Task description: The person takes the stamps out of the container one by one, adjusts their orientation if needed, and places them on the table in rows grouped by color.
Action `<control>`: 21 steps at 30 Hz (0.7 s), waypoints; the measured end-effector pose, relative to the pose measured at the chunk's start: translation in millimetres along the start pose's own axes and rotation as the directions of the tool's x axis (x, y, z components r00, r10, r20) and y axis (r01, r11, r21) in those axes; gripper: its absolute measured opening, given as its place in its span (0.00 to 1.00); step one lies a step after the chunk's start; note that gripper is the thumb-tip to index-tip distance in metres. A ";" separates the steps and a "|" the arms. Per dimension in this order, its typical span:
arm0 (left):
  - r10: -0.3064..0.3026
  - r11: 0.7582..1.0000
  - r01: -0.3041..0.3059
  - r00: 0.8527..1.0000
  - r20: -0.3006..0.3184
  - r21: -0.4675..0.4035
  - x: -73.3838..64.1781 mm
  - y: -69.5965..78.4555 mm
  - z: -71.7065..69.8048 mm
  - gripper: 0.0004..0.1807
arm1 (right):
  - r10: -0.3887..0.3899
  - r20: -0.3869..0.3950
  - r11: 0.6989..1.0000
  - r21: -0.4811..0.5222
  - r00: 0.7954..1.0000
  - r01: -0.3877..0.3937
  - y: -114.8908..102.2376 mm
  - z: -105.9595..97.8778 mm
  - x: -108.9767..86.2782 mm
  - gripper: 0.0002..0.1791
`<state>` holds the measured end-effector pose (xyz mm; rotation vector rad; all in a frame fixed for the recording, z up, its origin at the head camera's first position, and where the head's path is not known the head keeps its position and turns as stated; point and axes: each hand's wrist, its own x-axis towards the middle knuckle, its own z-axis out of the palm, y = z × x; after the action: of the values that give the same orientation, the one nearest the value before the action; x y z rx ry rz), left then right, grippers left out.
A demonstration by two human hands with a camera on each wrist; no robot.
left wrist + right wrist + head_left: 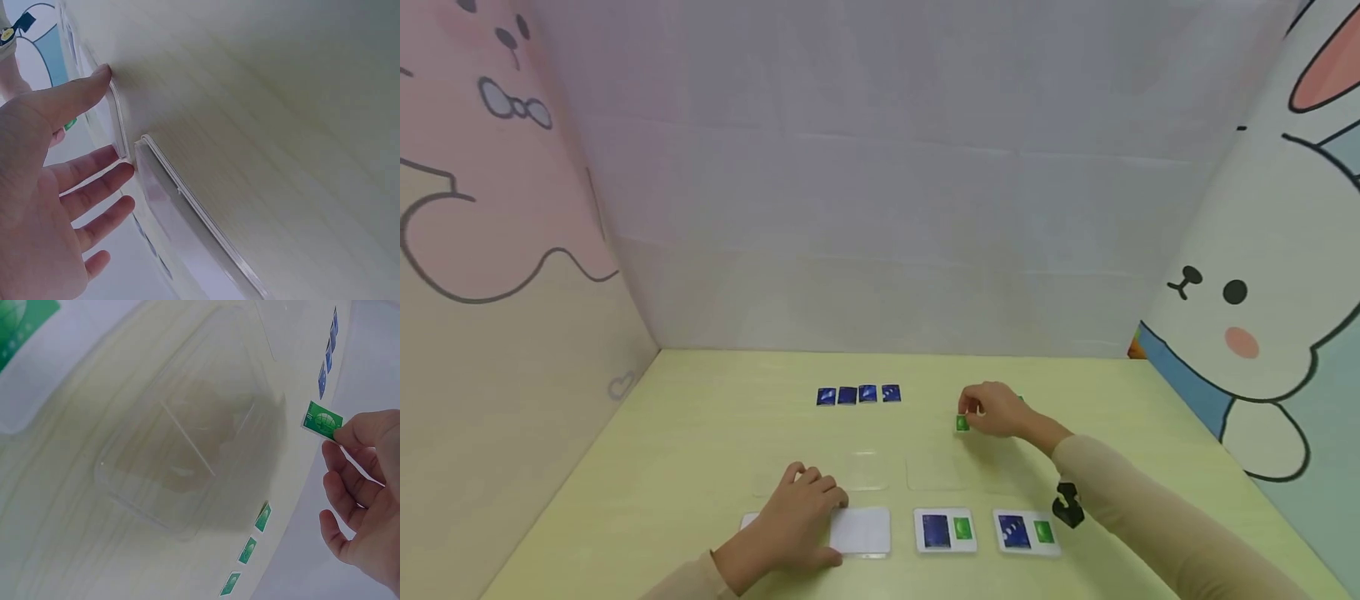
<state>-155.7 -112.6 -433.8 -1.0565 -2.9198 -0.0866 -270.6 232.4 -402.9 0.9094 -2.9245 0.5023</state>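
Observation:
My right hand (994, 408) pinches a small green stamp (322, 419) with a pale globe print between thumb and forefinger, lifted over the right side of the table. Three more green stamps (248, 550) lie in a row below it in the right wrist view. My left hand (801, 518) reaches over the front of the table, fingers spread and lightly bent. Its thumb is right at the near edge of a plain white card (863, 532), and its fingertips are by that card's left side. A second white card (748, 519) lies mostly hidden under this hand.
Two white cards, the nearer-middle card (945, 546) and the right card (1049, 550), each bear a blue and a green stamp. Several blue stamps (847, 396) form a row at the back. Clear plastic covers (936, 473) lie between. Cartoon-printed walls (1240, 250) flank the table.

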 end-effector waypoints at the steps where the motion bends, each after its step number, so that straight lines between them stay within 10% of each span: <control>1: 0.001 1.000 -0.001 1.000 -0.001 -0.003 0.0 -0.2 0.8 0.32 | 0.002 0.002 1.000 0.000 1.000 -0.002 0.8 -0.1 -0.5 0.04; 21: 0.005 1.000 -0.005 1.000 -0.008 -0.011 -0.5 -2.0 -0.1 0.34 | 0.013 -0.007 1.000 -0.014 1.000 -0.014 5.1 -1.2 9.0 0.03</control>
<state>-156.5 -114.5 -433.7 -1.0631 -2.9129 -0.1068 -280.9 231.8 -402.0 0.8853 -2.9261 0.4844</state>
